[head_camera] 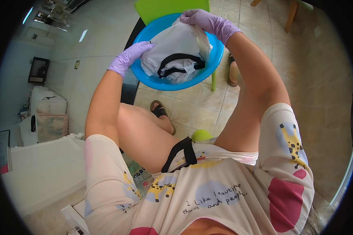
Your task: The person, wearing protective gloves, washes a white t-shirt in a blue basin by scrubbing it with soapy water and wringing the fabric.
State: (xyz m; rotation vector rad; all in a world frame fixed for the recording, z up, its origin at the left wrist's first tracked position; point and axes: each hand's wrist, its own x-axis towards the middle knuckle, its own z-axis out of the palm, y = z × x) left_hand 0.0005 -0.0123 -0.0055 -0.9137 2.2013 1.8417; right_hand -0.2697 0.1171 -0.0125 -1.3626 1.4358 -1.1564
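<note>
A white garment with a black-trimmed opening lies bunched in a round blue plastic basin. A small white label shows at the trim. My left hand, in a thin purple glove, grips the garment at its left edge, its fingertips partly hidden by the fabric. At the far rim my right hand, gloved the same way, pinches a fold of the cloth and lifts it slightly. The lower part of the garment rests in the basin; whether water stands beneath it, I cannot tell.
The basin sits on a support mostly hidden beneath it, with a green chair back behind. My sandalled feet stand on the tiled floor nearer me. A white cabinet is at left; wooden furniture legs stand at the far right.
</note>
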